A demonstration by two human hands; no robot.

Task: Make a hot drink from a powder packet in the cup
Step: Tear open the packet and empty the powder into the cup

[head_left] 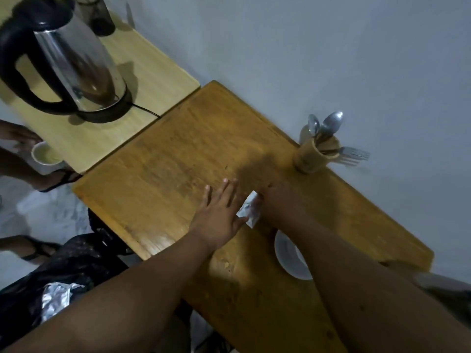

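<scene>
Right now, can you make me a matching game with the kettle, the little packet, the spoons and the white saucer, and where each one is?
Things:
1. kettle
2. packet
3. spoons
4. white saucer

Places:
A. partly hidden under the right forearm
B. on the pale table, on its black base
C. standing in the wooden holder
D. between the two hands

Pairs: 1-B, 2-D, 3-C, 4-A

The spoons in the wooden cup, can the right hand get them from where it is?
Probably yes. The spoons stick up out of the holder, just past the right hand, with only bare table between. The hand is pinching the packet, though.
</scene>
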